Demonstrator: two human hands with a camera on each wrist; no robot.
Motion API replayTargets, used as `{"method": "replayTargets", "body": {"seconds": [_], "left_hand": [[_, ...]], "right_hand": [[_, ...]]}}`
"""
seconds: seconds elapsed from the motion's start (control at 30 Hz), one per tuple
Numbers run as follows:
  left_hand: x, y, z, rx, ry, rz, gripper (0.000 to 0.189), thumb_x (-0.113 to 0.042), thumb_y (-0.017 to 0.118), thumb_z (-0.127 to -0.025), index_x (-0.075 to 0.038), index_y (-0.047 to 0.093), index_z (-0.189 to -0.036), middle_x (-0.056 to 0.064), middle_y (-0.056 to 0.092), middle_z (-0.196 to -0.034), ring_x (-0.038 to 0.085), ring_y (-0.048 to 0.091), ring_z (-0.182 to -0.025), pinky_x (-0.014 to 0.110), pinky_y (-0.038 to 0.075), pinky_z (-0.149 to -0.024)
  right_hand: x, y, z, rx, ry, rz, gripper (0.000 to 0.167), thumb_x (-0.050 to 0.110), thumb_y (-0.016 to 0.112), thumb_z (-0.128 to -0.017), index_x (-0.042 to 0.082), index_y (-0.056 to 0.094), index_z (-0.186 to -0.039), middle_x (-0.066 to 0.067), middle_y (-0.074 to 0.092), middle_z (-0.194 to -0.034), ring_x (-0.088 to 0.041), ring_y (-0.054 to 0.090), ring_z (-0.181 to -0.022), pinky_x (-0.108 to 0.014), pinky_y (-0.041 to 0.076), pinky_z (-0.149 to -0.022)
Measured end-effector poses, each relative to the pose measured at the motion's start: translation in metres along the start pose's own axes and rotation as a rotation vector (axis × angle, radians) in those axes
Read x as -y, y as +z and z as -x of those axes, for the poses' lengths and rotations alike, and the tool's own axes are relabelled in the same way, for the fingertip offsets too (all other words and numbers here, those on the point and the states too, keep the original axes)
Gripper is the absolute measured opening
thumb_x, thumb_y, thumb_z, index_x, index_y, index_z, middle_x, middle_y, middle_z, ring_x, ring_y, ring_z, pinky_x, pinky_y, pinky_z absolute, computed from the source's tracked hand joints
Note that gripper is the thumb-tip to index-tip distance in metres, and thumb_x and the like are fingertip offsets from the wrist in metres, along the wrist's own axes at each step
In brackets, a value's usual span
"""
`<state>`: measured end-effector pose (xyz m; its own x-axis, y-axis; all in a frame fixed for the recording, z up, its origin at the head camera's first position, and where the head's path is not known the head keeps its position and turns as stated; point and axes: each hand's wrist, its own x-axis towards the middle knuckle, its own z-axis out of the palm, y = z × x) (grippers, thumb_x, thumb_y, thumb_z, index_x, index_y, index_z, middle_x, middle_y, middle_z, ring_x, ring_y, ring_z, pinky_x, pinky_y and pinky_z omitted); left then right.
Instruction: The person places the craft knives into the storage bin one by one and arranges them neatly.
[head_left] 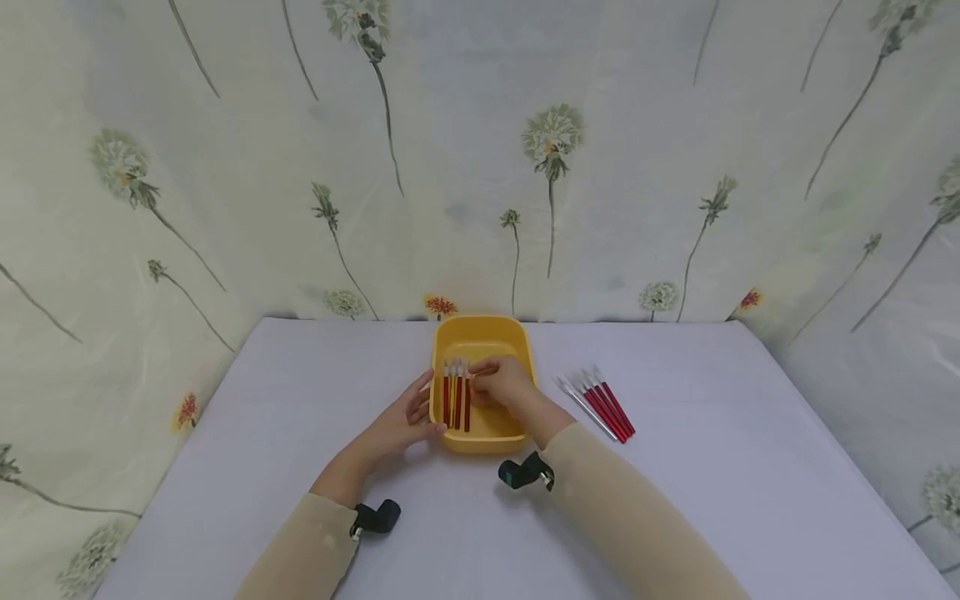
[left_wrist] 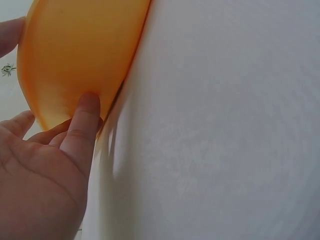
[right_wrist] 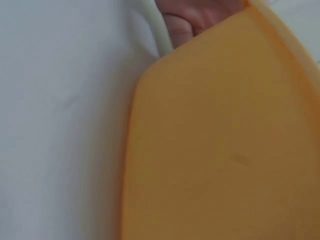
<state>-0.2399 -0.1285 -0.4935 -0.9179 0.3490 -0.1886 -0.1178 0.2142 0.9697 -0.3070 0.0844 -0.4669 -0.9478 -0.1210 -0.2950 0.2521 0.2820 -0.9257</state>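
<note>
Both hands at a yellow tray of paintbrushes

So there's a yellow tray point(head_left: 480, 446) near the far edge of the white tabletop point(head_left: 225, 500), and a row of brushes point(head_left: 459, 404) lies inside it along the left side. Mostly red handles, pale tips pointing away from the person.

The left hand point(head_left: 405, 421) is at the tray's left side, loosely spread. Its fingers are fairly straight and touch the outer wall; the left wrist view shows that pretty well.

The right hand point(head_left: 506, 385) is reaching over the tray's right side, fingers bent, tips right by the rightmost brush in the row. Honestly can't tell if it's pinching that brush or just next to it. The right wrist view is mostly outer wall, with only a bit of hand past the rim.

Just right of the tray there's a loose fan of red brushes point(head_left: 603, 404) on the tabletop, plus a silver-handled brush point(head_left: 588, 411) on its left side. Both arms are in beige sleeves, and behind everything hangs a pale backdrop point(head_left: 450, 167) printed with dandelions.
</note>
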Motion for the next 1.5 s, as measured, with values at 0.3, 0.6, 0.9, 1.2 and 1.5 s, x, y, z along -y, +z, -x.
{"method": "replayTargets", "body": {"seconds": [0.3, 0.6, 0.9, 1.2, 1.5], "left_hand": [[0.0, 0.001, 0.001, -0.012, 0.001, 0.028, 0.095, -0.021, 0.078, -0.089, -0.032, 0.017, -0.161, 0.012, 0.029, -0.163, 0.031, 0.029, -0.149, 0.049, 0.027, -0.118], [-0.002, 0.002, 0.001, -0.024, -0.007, 0.024, 0.096, -0.02, 0.079, -0.088, -0.034, 0.019, -0.161, 0.01, 0.029, -0.163, 0.03, 0.029, -0.149, 0.048, 0.027, -0.118], [-0.001, 0.001, 0.001, -0.011, 0.007, 0.038, 0.096, -0.018, 0.079, -0.088, -0.033, 0.018, -0.161, 0.011, 0.03, -0.162, 0.03, 0.029, -0.149, 0.047, 0.027, -0.118], [0.0, 0.001, 0.0, -0.008, 0.004, 0.028, 0.096, -0.02, 0.079, -0.088, -0.034, 0.018, -0.161, 0.01, 0.029, -0.163, 0.029, 0.03, -0.148, 0.047, 0.026, -0.119], [0.0, 0.002, 0.001, -0.026, -0.012, 0.018, 0.096, -0.021, 0.08, -0.087, -0.036, 0.019, -0.16, 0.009, 0.03, -0.162, 0.029, 0.031, -0.148, 0.049, 0.027, -0.118]], "right_hand": [[0.015, -0.017, 0.014, 0.029, -0.037, 0.024, 0.023, 0.01, 0.067, -0.097, -0.002, 0.069, -0.116, -0.016, 0.067, -0.113, -0.025, 0.068, -0.088, -0.033, 0.061, -0.078], [0.024, -0.05, 0.039, 0.04, -0.115, 0.182, 0.029, 0.019, 0.062, -0.1, 0.002, 0.067, -0.124, -0.017, 0.067, -0.12, -0.026, 0.068, -0.098, -0.036, 0.059, -0.085], [0.022, -0.086, 0.053, -0.018, -0.135, 0.276, 0.029, 0.024, 0.063, -0.1, 0.005, 0.068, -0.123, -0.015, 0.067, -0.116, -0.025, 0.067, -0.097, -0.034, 0.058, -0.086], [0.008, -0.112, 0.062, -0.045, -0.103, 0.301, 0.028, 0.027, 0.061, -0.101, 0.009, 0.068, -0.121, -0.017, 0.064, -0.122, -0.035, 0.064, -0.107, -0.035, 0.057, -0.089], [-0.016, -0.14, 0.061, -0.102, -0.158, 0.404, 0.03, 0.026, 0.062, -0.1, 0.007, 0.068, -0.122, -0.014, 0.066, -0.12, -0.027, 0.065, -0.098, -0.033, 0.059, -0.084]]}}
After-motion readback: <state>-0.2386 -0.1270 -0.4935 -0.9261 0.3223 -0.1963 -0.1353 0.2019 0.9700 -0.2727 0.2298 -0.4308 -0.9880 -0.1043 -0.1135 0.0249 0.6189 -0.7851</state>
